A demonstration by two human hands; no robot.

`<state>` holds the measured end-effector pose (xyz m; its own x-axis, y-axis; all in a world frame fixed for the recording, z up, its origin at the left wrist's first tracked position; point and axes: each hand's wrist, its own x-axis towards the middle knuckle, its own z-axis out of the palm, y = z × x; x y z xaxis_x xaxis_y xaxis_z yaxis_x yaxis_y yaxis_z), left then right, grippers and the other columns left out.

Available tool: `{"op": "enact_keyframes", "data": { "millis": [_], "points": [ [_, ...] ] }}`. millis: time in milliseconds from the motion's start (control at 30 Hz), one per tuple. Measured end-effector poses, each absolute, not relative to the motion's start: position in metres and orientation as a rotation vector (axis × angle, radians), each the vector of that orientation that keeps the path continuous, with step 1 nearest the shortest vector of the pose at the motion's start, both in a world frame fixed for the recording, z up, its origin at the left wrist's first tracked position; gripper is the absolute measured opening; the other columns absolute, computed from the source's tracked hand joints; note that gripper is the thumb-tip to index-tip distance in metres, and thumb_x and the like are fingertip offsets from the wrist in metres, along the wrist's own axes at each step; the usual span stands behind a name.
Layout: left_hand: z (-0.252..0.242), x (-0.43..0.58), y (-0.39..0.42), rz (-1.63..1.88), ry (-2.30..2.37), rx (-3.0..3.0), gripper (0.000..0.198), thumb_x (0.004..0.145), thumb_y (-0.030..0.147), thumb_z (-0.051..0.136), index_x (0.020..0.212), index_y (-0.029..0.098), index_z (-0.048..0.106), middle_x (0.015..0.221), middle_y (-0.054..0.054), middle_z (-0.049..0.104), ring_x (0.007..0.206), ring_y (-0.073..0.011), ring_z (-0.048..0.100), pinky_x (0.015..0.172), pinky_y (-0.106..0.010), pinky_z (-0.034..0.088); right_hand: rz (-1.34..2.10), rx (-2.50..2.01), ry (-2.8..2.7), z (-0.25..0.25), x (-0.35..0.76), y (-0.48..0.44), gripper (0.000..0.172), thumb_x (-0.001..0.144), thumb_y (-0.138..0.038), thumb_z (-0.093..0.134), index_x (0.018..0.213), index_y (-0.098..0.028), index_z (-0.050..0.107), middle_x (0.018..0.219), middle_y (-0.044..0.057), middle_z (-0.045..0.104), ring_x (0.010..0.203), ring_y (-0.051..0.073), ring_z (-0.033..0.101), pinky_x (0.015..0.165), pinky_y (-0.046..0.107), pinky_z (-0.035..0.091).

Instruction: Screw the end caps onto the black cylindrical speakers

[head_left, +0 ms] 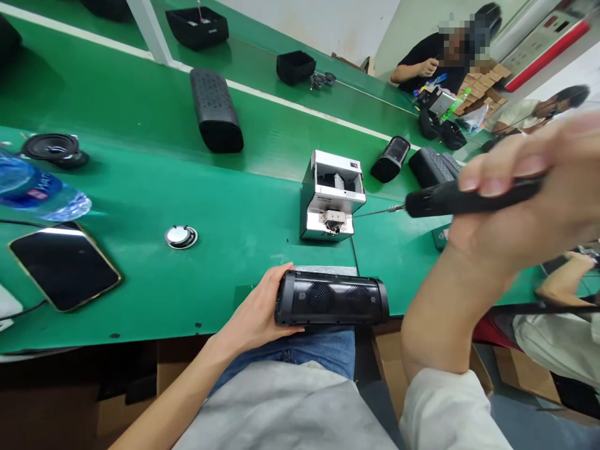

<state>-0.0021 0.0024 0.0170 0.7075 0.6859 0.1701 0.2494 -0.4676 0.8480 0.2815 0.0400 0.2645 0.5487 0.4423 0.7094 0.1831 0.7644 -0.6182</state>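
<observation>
My left hand [257, 309] is closed around the left end of a black portable speaker [335, 300], which lies lengthwise at the table's front edge above my lap. My right hand [520, 206], raised at the right, grips a black electric screwdriver [440, 199]. Its long thin bit points left, with the tip beside the front of a white screw feeder [312, 219]. From this view I cannot tell whether the tip touches the feeder or carries a screw. Part of the screwdriver's handle is hidden by my fingers.
Left on the green table [225, 206] are a phone [65, 265], a water bottle [37, 187], a loose speaker driver [54, 149] and a small round driver [180, 237]. Behind stand black speaker housings [215, 112]. Co-workers [435, 59] sit at the far right.
</observation>
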Motion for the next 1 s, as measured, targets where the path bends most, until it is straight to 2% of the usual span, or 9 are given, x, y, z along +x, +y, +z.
{"op": "enact_keyframes", "data": {
  "millis": [67, 133, 267, 433, 633, 733, 867, 1000],
  "points": [
    [0.017, -0.002, 0.003, 0.632, 0.713, 2.038, 0.129, 0.080, 0.034, 0.104, 0.175, 0.038, 0.017, 0.167, -0.018, 0.050, 0.156, -0.0448, 0.057, 0.128, -0.068, 0.053, 0.062, -0.646, -1.115, 0.258, 0.266, 0.050, 0.019, 0.090, -0.009, 0.067, 0.094, -0.027, 0.063, 0.059, -0.013, 0.045, 0.042, 0.007, 0.046, 0.039, 0.021, 0.040],
    [0.016, -0.001, 0.004, 0.637, 0.704, 2.040, 0.130, 0.080, 0.034, 0.104, 0.175, 0.037, 0.016, 0.167, -0.018, 0.051, 0.156, -0.0449, 0.057, 0.128, -0.068, 0.053, 0.057, -0.698, -1.177, 0.247, 0.255, 0.063, 0.019, 0.089, -0.010, 0.072, 0.092, -0.026, 0.064, 0.056, -0.013, 0.047, 0.038, 0.009, 0.044, 0.037, 0.026, 0.038],
    [0.014, -0.002, 0.003, 0.655, 0.689, 2.034, 0.129, 0.081, 0.036, 0.103, 0.176, 0.038, 0.016, 0.169, -0.018, 0.049, 0.158, -0.0455, 0.055, 0.128, -0.067, 0.053, 0.076, -0.840, -1.206, 0.229, 0.251, 0.080, 0.024, 0.095, -0.023, 0.084, 0.091, -0.030, 0.061, 0.056, -0.012, 0.045, 0.040, 0.013, 0.043, 0.041, 0.031, 0.039],
    [0.013, -0.002, 0.002, 0.650, 0.698, 2.025, 0.131, 0.079, 0.034, 0.104, 0.176, 0.039, 0.016, 0.170, -0.018, 0.048, 0.159, -0.0456, 0.054, 0.128, -0.068, 0.053, 0.092, -0.936, -1.185, 0.219, 0.261, 0.086, 0.025, 0.102, -0.042, 0.082, 0.102, -0.032, 0.060, 0.065, -0.010, 0.043, 0.047, 0.014, 0.047, 0.052, 0.034, 0.046],
    [0.017, -0.001, 0.003, 0.661, 0.708, 2.059, 0.129, 0.080, 0.036, 0.104, 0.176, 0.036, 0.017, 0.168, -0.019, 0.050, 0.158, -0.0463, 0.055, 0.128, -0.068, 0.053, 0.127, -1.026, -1.173, 0.217, 0.259, 0.084, 0.037, 0.097, -0.056, 0.085, 0.098, -0.034, 0.054, 0.064, -0.010, 0.043, 0.045, 0.012, 0.040, 0.045, 0.033, 0.042],
    [0.019, -0.002, 0.003, 0.648, 0.711, 2.072, 0.126, 0.082, 0.037, 0.102, 0.176, 0.035, 0.017, 0.169, -0.020, 0.049, 0.158, -0.0463, 0.055, 0.128, -0.068, 0.053, 0.066, -1.028, -1.147, 0.224, 0.260, 0.070, 0.033, 0.095, -0.048, 0.085, 0.095, -0.033, 0.056, 0.059, -0.011, 0.041, 0.043, 0.011, 0.037, 0.041, 0.032, 0.040],
    [0.019, -0.002, 0.004, 0.646, 0.713, 2.076, 0.124, 0.084, 0.040, 0.101, 0.176, 0.035, 0.018, 0.168, -0.019, 0.049, 0.158, -0.0458, 0.056, 0.129, -0.068, 0.052, 0.059, -0.917, -1.129, 0.244, 0.277, 0.033, 0.015, 0.086, -0.021, 0.076, 0.092, -0.027, 0.064, 0.056, -0.013, 0.043, 0.039, 0.008, 0.038, 0.036, 0.024, 0.034],
    [0.016, -0.003, 0.005, 0.645, 0.714, 2.079, 0.117, 0.088, 0.045, 0.097, 0.176, 0.034, 0.020, 0.168, -0.019, 0.049, 0.158, -0.0458, 0.055, 0.130, -0.067, 0.051, 0.040, -0.943, -1.055, 0.260, 0.295, -0.011, 0.018, 0.075, -0.014, 0.069, 0.089, -0.025, 0.069, 0.057, -0.012, 0.040, 0.042, 0.006, 0.037, 0.038, 0.021, 0.034]
  ]
}}
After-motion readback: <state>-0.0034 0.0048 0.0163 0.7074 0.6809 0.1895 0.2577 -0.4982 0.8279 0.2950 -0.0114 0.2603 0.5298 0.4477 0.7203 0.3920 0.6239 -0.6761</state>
